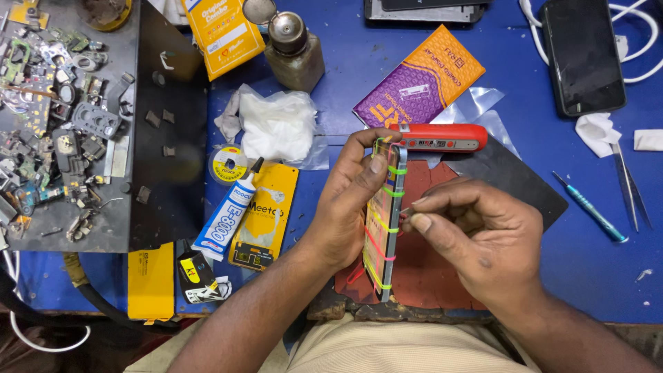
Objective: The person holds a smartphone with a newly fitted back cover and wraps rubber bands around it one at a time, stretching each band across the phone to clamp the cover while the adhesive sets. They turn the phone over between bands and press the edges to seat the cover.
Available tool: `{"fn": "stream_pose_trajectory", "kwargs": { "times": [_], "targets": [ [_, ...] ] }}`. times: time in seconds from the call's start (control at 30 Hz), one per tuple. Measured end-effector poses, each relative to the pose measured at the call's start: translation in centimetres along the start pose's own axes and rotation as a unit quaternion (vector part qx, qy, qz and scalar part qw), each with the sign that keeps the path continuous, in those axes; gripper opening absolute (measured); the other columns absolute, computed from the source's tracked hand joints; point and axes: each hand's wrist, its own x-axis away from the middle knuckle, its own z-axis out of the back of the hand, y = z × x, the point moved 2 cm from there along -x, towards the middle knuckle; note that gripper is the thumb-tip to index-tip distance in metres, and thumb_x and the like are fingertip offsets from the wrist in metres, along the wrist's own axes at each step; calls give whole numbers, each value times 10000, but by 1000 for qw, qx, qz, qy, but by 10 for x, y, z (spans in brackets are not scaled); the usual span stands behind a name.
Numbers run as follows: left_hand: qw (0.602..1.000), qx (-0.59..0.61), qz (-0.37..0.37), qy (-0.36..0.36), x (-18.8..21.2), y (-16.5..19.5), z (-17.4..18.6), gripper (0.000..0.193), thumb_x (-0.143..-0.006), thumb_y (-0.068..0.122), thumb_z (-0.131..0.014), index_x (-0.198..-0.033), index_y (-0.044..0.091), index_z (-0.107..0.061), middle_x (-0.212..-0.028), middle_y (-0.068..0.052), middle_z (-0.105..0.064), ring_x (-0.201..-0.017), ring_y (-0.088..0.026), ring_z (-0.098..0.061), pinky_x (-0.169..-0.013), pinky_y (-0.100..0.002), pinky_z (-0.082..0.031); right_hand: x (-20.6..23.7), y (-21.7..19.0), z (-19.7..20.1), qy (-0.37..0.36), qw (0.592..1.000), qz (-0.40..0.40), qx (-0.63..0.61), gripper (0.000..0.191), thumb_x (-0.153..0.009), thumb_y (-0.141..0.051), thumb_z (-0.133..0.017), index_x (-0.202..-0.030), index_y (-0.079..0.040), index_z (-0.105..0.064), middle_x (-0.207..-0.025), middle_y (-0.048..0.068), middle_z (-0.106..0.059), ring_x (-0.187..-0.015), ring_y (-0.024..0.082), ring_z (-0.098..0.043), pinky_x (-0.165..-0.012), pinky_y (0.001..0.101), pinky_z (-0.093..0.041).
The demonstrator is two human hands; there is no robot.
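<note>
Phone (385, 221) bound with coloured rubber bands (395, 170), held on edge above a red mat (428, 269) at the near edge of the blue table (594, 262). Left hand (352, 200) wrapped around its top and far side; right hand (476, 238) with fingertips pinched at its near edge, on what cannot be told. Beyond: red knife (442, 137), purple-and-orange box (419, 77), glue tube (228, 214), screwdriver (589, 207), tweezers (630, 186).
</note>
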Motion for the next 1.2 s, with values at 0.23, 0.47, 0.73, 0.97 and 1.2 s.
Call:
{"fn": "stream_pose_trajectory", "kwargs": {
  "times": [0.23, 0.47, 0.73, 0.97, 1.2],
  "targets": [
    [1000, -18, -11, 20, 0, -2, 0, 367, -1086, 240, -614, -1390, 79, -484, -1195, -38, -603, -1077, -99, -592, -906, -281, -531, 2, -5, -2, 16, 996, 20, 83, 135, -917, 54, -723, -1051, 49, -709, -1013, 111, -726, -889, 117, -700, -788, 231, -568],
    [998, -35, -29, 34, -1, -2, 2, 363, -1091, 230, -618, -1389, 73, -483, -1196, -39, -606, -1080, -102, -576, -922, -284, -507, 5, -5, -5, 13, 994, 35, 105, 122, -912, 33, -734, -1033, 44, -721, -992, 95, -739, -862, 101, -703, -757, 216, -564],
    [998, -24, -31, 47, 0, -3, 4, 373, -1077, 225, -634, -1383, 80, -478, -1191, -41, -607, -1084, -105, -581, -942, -292, -503, 5, -6, -1, 3, 994, 60, 91, 107, -955, 39, -719, -1061, 48, -716, -1035, 101, -737, -911, 114, -706, -813, 222, -567],
    [992, -28, -92, 77, -1, -3, 5, 371, -1054, 152, -673, -1316, 90, -418, -1185, -84, -607, -1091, -153, -605, -961, -338, -526, 2, -7, 1, 61, 997, -6, 46, 165, -951, 53, -693, -1115, 51, -679, -1051, 121, -741, -959, 150, -736, -882, 279, -614],
    [984, 17, -145, 99, 4, 1, 8, 327, -1058, 146, -631, -1280, 104, -395, -1179, -82, -599, -1111, -178, -628, -1012, -428, -546, -1, -4, 5, -1, 979, 78, 190, 104, -877, 27, -763, -976, 0, -746, -957, 91, -758, -973, 191, -748, -1055, 353, -576]
  ]
}}
